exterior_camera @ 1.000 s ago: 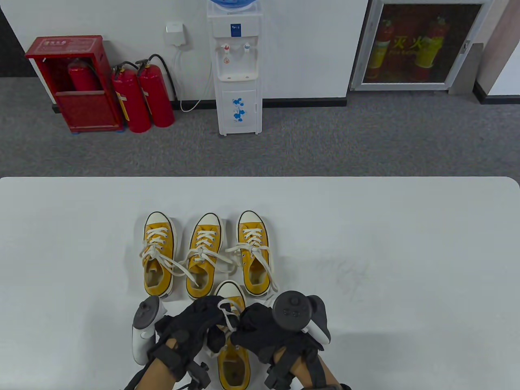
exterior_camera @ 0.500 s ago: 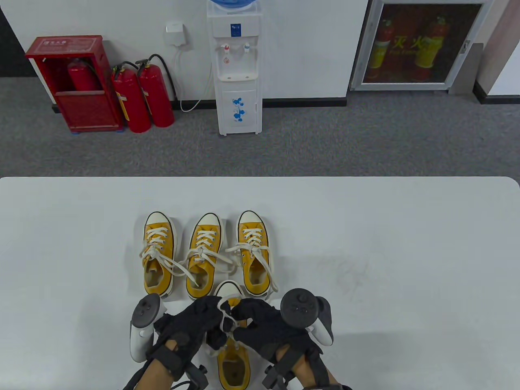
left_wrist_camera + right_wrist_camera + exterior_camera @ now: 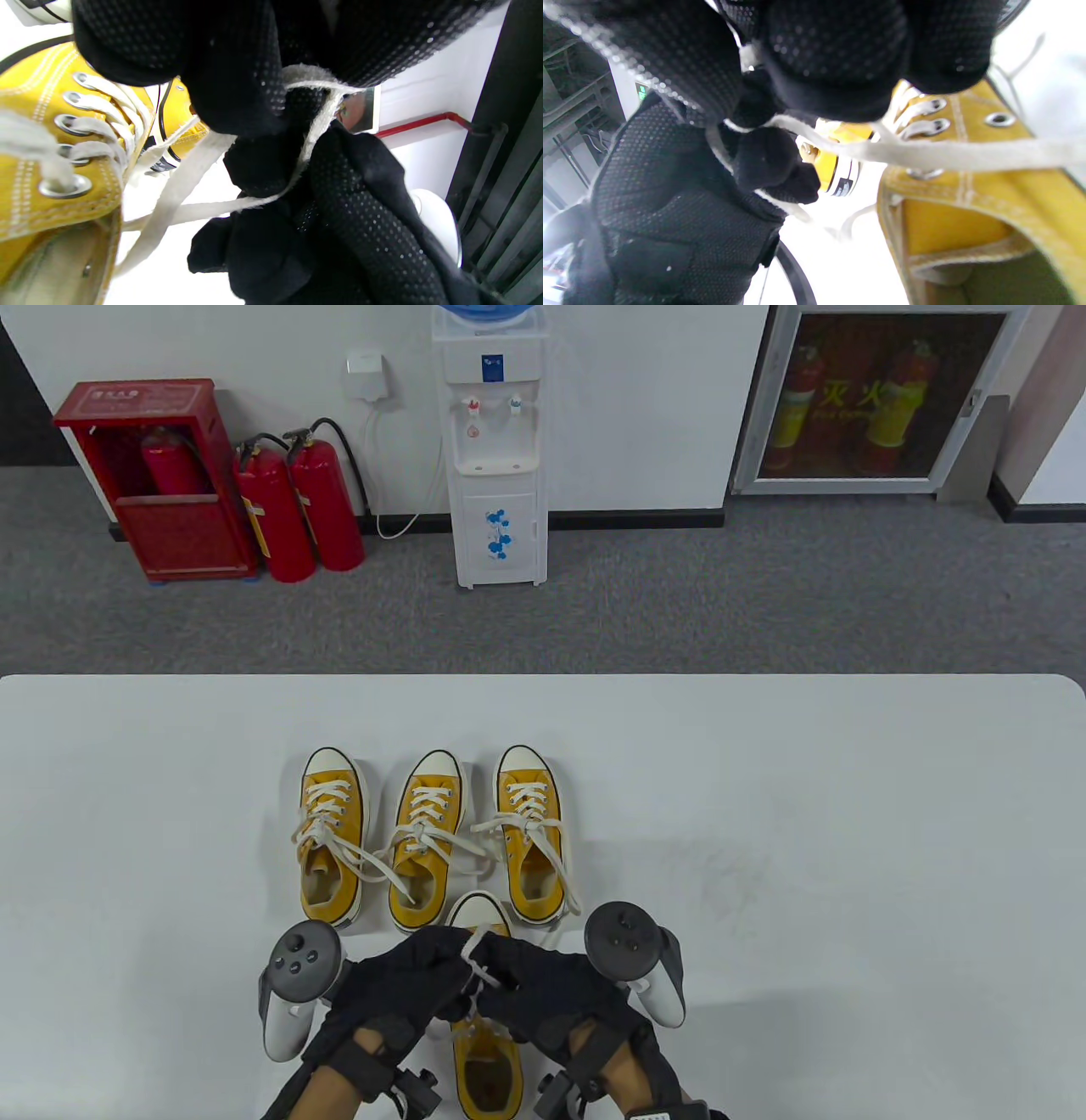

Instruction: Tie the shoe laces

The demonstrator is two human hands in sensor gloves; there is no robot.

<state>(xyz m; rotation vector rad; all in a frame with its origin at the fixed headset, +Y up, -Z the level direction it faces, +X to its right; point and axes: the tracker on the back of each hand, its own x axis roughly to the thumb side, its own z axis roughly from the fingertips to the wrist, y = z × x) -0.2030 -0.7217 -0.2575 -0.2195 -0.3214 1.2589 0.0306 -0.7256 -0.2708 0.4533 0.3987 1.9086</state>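
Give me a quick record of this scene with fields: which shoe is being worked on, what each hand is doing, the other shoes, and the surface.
shoe in work: near shoe, yellow, toe pointing away from the person
lace: white, held up over the shoe between both hands
left hand: grips the lace
right hand: grips the lace, touching the left hand
knot: cannot tell if finished; fingers hide it
other shoes: three yellow shoes in a row behind, lace ends trailing across each other
surface: white table
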